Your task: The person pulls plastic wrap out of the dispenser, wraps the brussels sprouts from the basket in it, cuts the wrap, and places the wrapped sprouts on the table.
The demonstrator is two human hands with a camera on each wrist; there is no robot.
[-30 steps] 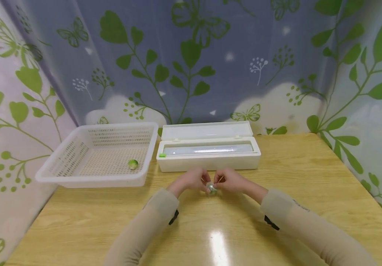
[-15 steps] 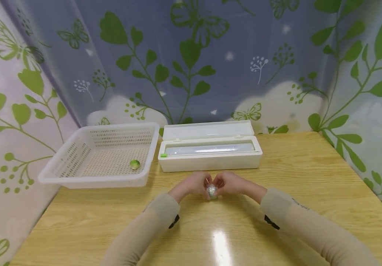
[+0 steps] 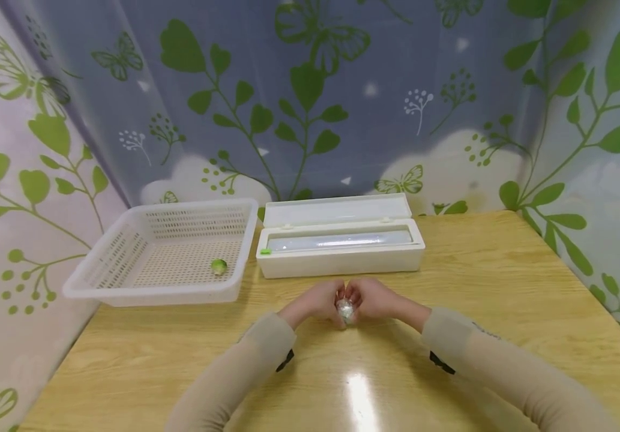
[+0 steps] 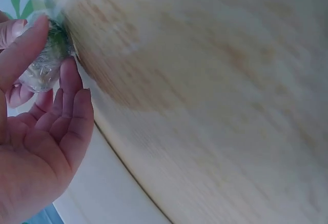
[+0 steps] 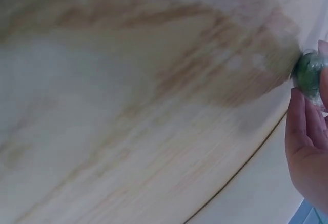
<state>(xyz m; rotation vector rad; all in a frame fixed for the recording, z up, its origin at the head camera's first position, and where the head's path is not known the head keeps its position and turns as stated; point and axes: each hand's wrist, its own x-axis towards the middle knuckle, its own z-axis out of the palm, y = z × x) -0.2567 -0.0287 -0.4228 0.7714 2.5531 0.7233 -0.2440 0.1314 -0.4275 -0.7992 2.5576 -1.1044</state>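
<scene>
A Brussels sprout [image 3: 345,311] wrapped in clear, crinkled cling film is held between both hands just above or on the table. My left hand [image 3: 323,300] grips it from the left; in the left wrist view its thumb lies across the film, and fingertips touch the sprout [image 4: 58,42] from the other side. From the right, my right hand [image 3: 374,298] pinches it too. The right wrist view catches the green wrapped sprout [image 5: 307,75] at its edge, with part of the right hand [image 5: 310,149] cut off.
Behind the hands stands a white cling film box [image 3: 342,264], lid raised, a film roll [image 3: 342,240] inside and a green slider at its left. Left of it is a white perforated basket [image 3: 153,295] holding one unwrapped Brussels sprout [image 3: 219,267]. A patterned curtain borders the wooden table [image 3: 482,282].
Both hands have closed in around the sprout, and it has turned between the fingers. More shiny film now faces the head camera, where green showed before. Box and basket stay put.
</scene>
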